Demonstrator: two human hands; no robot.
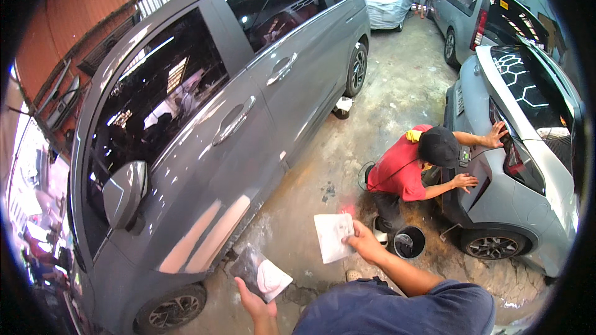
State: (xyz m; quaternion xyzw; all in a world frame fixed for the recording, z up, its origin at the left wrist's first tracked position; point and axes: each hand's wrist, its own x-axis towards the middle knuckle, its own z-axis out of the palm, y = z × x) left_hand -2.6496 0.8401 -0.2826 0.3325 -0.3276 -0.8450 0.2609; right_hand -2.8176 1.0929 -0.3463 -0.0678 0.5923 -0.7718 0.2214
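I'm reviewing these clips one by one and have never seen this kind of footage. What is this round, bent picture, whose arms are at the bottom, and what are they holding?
There is no machine here. The picture comes from a wide fisheye camera worn on a person's head, looking down, which is why straight edges bend near the rim.

The two forearms rising from the lower edge are the wearer's own. The left hand holds a clear plastic pouch with something white inside. The right hand holds a white sheet, paper or cloth; I cannot tell which.

Below is a stained concrete floor in a garage. A grey van stands on the left. On the right, a crouching person in a red shirt has both hands on the rear of a grey car, with a black bucket close by.
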